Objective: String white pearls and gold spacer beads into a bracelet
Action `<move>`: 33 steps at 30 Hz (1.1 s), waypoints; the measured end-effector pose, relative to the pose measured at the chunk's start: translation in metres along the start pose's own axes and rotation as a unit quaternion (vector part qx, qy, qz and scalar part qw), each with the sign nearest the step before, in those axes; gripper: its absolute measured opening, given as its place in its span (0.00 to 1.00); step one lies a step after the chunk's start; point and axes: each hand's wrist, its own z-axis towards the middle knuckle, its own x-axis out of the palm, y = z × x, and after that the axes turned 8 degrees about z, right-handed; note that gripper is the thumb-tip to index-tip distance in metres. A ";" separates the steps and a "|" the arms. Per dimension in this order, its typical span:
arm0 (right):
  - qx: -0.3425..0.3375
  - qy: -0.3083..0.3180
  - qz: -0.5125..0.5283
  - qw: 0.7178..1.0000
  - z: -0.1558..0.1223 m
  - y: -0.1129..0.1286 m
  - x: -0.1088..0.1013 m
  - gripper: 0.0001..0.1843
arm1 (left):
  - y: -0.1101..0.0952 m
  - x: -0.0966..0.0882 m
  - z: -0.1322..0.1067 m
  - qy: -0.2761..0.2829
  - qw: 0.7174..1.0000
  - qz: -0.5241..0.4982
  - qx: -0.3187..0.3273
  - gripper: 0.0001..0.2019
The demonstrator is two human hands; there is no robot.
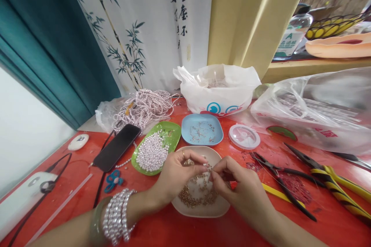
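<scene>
My left hand point(179, 170) is closed in a pinch, thumb against forefinger, with a tiny beaded piece point(209, 167) at the fingertips. Pinching from the other side, my right hand point(236, 181) meets it there; the exact form of the piece is too small to make out. Both hands hover over a cream dish point(199, 213) of loose gold beads point(188, 198). Several strands of pearly beads point(116, 216) and a pale green bangle point(98, 220) circle my left wrist. Close to the left hand lies a green tray point(174, 131) of pale pearl beads point(152, 152).
Behind the dish sit a blue tray point(187, 121) of small metal findings and a round clear case point(244, 136). Pliers point(290, 177) and yellow-handled pliers point(327, 177) lie right. A phone point(117, 147), bead strands point(145, 108) and a plastic bag point(220, 88) stand further back.
</scene>
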 end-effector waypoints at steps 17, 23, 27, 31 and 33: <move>0.072 0.016 0.076 0.994 0.004 0.003 -0.003 0.07 | -0.002 -0.003 0.000 0.000 0.998 0.064 0.025 0.04; 0.060 0.012 0.056 0.997 0.002 0.004 -0.003 0.06 | -0.001 -0.003 0.001 -0.012 0.996 0.077 0.031 0.03; 0.066 0.014 0.054 0.996 0.003 0.003 -0.003 0.06 | -0.002 -0.003 0.000 -0.004 0.997 0.073 0.023 0.04; 0.076 0.009 0.072 0.994 0.004 0.004 -0.003 0.06 | -0.002 -0.003 -0.002 0.008 0.998 0.056 0.030 0.05; 0.073 0.011 0.078 0.994 0.003 0.005 -0.003 0.06 | -0.002 -0.003 -0.002 0.003 0.998 0.057 0.032 0.05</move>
